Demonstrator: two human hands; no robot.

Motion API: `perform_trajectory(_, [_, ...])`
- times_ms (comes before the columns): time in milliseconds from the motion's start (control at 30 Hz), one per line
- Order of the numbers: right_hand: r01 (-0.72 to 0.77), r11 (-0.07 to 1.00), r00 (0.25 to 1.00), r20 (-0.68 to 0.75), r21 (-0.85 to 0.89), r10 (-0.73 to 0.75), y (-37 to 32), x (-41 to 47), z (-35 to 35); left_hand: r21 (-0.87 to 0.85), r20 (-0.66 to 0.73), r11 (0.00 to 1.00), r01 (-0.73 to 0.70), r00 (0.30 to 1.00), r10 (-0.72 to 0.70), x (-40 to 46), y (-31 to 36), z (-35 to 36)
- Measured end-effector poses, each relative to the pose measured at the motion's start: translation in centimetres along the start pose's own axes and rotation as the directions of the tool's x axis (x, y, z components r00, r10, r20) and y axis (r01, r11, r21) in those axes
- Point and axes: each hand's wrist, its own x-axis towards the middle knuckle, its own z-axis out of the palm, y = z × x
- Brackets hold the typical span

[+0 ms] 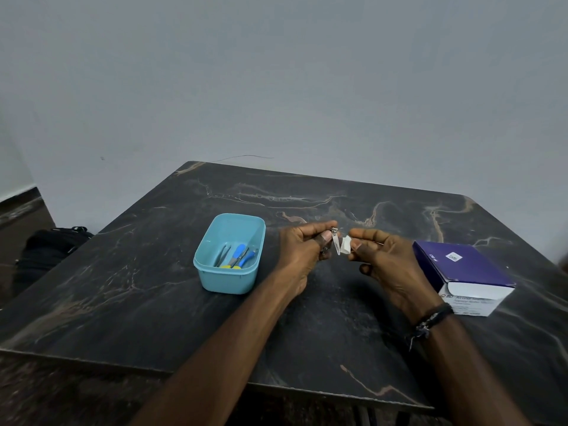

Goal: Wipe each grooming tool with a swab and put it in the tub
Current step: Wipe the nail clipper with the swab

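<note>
Left hand [302, 253] at frame centre, fingers curled, thumb and forefinger pinching a small metal nail clipper [335, 242]; its thin shiny lever points down, tapered. Right hand [387, 265] just right of it, fingers curled, thumb and forefinger pinching a small white folded swab [346, 245], soft and crumpled-looking. Swab sits just beside the clipper lever; touching or not, cannot tell. Both held above the table [153, 302], a dark marble-pattern slab with tan veins and rounded corners. Black cord bracelet [430, 321] on right wrist. Left of centre: light blue plastic tub [229, 282], rectangular, rounded corners, open top. Inside lie metal tweezers [222, 255] and scissors-like tools with blue and yellow grips [241, 256]; exact count unclear. Right of frame: purple and white cardboard box [461, 272], printed label, lying flat on table. Dark bag [49, 250] at left edge, off the table.
</note>
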Motion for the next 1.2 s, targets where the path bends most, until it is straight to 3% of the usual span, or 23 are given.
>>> perform_trajectory(300, [0.005,0.998,0.999,0.034,-0.065,-0.003,0.42,0.12,0.46,0.036,0.028,0.998,-0.042,0.999,0.041,0.01,-0.40,0.19])
perform_trajectory(467, [-0.010,0.999,1.000,0.013,-0.031,0.010,0.64,0.24,0.30,0.094,0.026,0.992,-0.090,0.996,0.088,-0.05,-0.82,0.40])
perform_trajectory(667, [-0.063,0.998,0.993,0.102,-0.002,0.063,0.47,0.07,0.33,0.003,-0.009,0.997,-0.075,0.997,0.075,-0.12,-0.27,0.07])
perform_trajectory(900, [-0.086,0.987,0.996,0.006,0.133,0.086,0.56,0.53,-0.14,0.052,0.083,0.997,-0.059,0.995,0.054,-0.35,-0.25,0.04])
perform_trajectory(1200, [-0.126,0.982,0.989,0.090,0.141,0.114,0.47,0.51,-0.26,0.015,0.063,0.999,-0.037,0.997,0.036,-0.23,-0.12,-0.13])
